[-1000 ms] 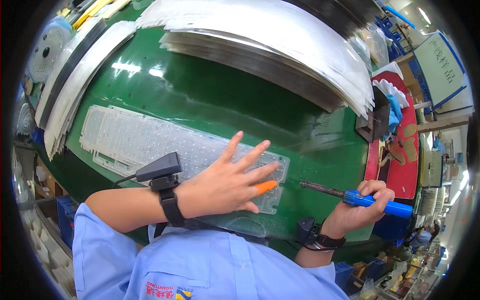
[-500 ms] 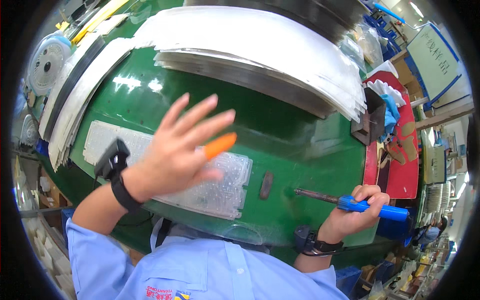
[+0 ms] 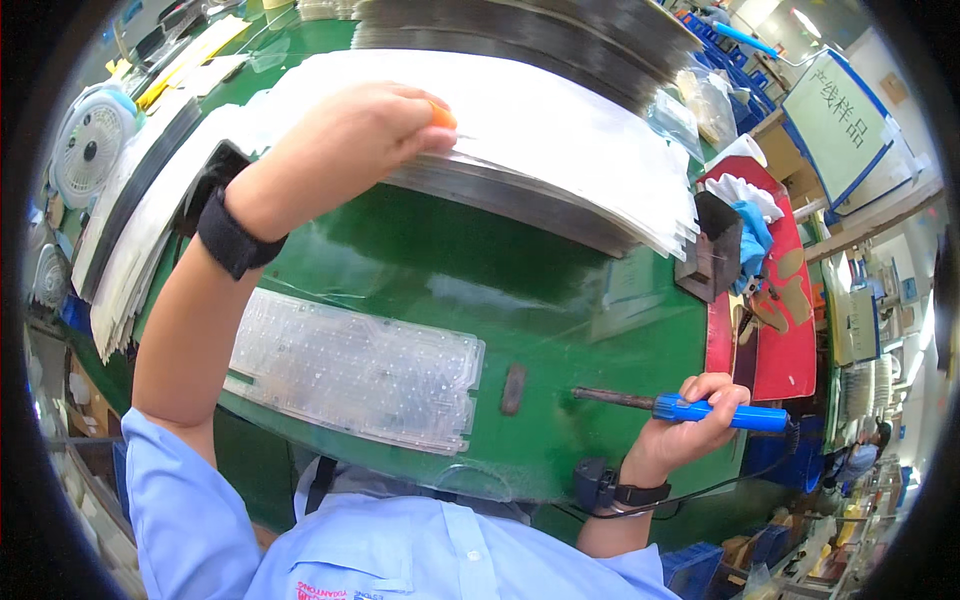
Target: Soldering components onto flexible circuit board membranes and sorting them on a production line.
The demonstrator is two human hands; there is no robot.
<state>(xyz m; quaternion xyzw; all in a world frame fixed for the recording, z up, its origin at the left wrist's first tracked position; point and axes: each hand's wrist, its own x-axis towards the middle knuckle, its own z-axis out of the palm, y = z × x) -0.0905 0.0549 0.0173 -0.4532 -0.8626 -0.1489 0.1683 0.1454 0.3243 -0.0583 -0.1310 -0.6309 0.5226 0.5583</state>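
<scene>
My left hand (image 3: 375,125) reaches over the near edge of a stack of white sheets (image 3: 550,105). An orange finger cot covers one fingertip, and the fingers are pinched closed at the top sheet's edge. At the right, my right hand (image 3: 690,435) grips a soldering iron (image 3: 720,412) by its blue handle, the dark metal shaft pointing left above the table. A clear, keyboard-shaped plastic sheet (image 3: 350,370) with small dots and fine lines lies flat before me. Just right of it rests a small dark block (image 3: 514,389).
The green table (image 3: 560,330) carries another stack of sheets (image 3: 150,240) at the left, beside a white fan (image 3: 92,148). Dark stacked sheets (image 3: 520,40) stand at the back. A dark metal holder (image 3: 710,245) and a red mat (image 3: 785,350) are at the right.
My left hand has moved up and away from above the clear sheet to the white stack, its spread fingers now closed. My right hand still holds the soldering iron in much the same place.
</scene>
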